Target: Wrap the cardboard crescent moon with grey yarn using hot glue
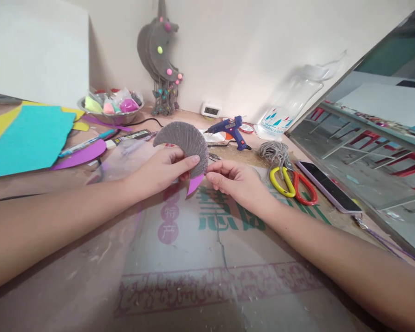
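A crescent moon shape is upright above the work surface, closely wound with grey yarn. Its lower tip shows bare purple foam or card. My left hand grips the crescent from its inner side, thumb across the front. At the outer edge near the purple tip, the fingers of my right hand are pinched on what looks like the grey yarn. A thin dark strand shows below that hand. Behind it lies a loose bundle of grey yarn, against scissors with yellow and red handles.
A blue glue gun rests beyond my hands. Right stand a phone and clear plastic jug. Turquoise sheets and a metal bowl of bagged colours lie left. A finished grey crescent hangs behind; a small clock stands nearby.
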### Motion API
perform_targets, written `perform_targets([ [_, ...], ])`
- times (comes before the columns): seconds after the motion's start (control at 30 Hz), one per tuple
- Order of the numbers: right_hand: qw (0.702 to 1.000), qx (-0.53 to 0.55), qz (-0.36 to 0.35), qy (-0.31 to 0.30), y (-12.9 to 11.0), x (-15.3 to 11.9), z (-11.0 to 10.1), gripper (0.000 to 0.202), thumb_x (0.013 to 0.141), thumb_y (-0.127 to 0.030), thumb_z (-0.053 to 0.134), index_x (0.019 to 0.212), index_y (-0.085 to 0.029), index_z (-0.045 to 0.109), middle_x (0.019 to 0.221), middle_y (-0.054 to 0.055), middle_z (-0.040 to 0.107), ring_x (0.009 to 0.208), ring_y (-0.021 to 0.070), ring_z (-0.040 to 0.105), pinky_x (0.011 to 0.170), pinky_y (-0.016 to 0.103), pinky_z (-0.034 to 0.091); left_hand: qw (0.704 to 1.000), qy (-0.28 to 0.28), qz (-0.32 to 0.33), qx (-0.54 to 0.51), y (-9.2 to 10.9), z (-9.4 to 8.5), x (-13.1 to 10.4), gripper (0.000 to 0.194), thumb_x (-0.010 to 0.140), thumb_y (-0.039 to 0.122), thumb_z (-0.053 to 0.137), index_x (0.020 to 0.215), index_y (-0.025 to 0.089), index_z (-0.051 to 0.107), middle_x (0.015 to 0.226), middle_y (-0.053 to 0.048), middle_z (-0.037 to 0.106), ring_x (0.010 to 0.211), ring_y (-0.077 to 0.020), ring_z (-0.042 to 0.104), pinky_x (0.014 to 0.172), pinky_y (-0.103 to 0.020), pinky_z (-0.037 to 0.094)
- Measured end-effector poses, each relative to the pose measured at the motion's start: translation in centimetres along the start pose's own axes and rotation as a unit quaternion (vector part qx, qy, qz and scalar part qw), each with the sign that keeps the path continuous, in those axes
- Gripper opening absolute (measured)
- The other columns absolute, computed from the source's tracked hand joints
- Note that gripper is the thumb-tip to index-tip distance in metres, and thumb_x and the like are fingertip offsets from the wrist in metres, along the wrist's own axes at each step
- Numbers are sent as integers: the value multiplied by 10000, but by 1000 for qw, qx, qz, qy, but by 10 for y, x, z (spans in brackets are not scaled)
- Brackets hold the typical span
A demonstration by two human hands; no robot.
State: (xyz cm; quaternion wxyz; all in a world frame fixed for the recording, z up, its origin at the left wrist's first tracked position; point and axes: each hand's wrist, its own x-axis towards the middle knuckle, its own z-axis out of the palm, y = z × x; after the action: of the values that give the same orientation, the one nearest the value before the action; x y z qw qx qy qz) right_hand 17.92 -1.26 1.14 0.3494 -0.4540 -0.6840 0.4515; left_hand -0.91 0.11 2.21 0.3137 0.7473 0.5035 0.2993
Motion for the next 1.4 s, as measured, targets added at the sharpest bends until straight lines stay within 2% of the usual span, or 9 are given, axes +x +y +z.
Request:
perform_targets([
  [0.3, 1000, -19, -8, 13, 2, 0, -1, 98, 781, -261, 594, 821, -175, 618, 588, -46, 509, 496, 60, 426, 451, 195, 354, 1000, -6, 5, -12, -1, 2, 0, 424, 830, 465, 462, 533, 168, 517, 560, 4, 540, 574, -109, 525, 513, -203, 403],
  [0.57, 1000, -24, 0, 4, 5, 0, 0, 139, 761, -301, 631, 831, -181, 621, 698, -10, 589, 570, 80, 487, 524, 219, 408, 1000, 1, -2, 0, 0, 0, -1, 405, 833, 462, 460, 560, 170, 522, 574, 11, 541, 580, -109, 529, 523, -207, 400],
  [0.8, 999, -46, -18, 22, 3, 0, -1, 125, 777, -296, 603, 771, -171, 607, 622, -29, 528, 534, 75, 442, 493, 213, 365, 1000, 2, 10, 3, 0, 1, -1, 434, 833, 444, 464, 501, 169, 508, 537, 11, 514, 543, -102, 518, 558, -222, 416],
  [1.0, 999, -38, -21, 29, 1, 0, -1, 129, 775, -288, 603, 760, -160, 589, 618, -35, 502, 533, 70, 416, 492, 209, 345, 1000, -10, 11, 8, -2, 1, 0, 454, 819, 486, 470, 500, 170, 534, 490, 11, 506, 490, -97, 496, 472, -206, 380],
  [1.1, 999, -38, -22, 29, 1, 0, -1, 127, 781, -285, 599, 763, -160, 584, 626, -32, 504, 536, 70, 416, 496, 209, 345, 1000, -22, 15, -7, -3, 0, 1, 461, 813, 500, 476, 505, 164, 549, 480, 10, 513, 468, -91, 492, 454, -200, 375],
  [1.27, 997, -59, -48, 33, 3, -2, -1, 142, 799, -307, 588, 789, -165, 589, 676, -18, 554, 557, 76, 449, 511, 211, 366, 998, -33, 10, -54, -2, 0, 0, 427, 825, 430, 490, 507, 150, 545, 497, 9, 517, 444, -76, 488, 451, -195, 386],
  [1.4, 992, -95, -73, 38, 6, -3, 0, 161, 823, -305, 567, 888, -167, 619, 729, 5, 617, 595, 94, 502, 552, 228, 404, 995, -37, -5, -91, -2, 1, 0, 415, 832, 409, 484, 510, 149, 514, 516, 12, 513, 423, -66, 475, 437, -195, 381],
])
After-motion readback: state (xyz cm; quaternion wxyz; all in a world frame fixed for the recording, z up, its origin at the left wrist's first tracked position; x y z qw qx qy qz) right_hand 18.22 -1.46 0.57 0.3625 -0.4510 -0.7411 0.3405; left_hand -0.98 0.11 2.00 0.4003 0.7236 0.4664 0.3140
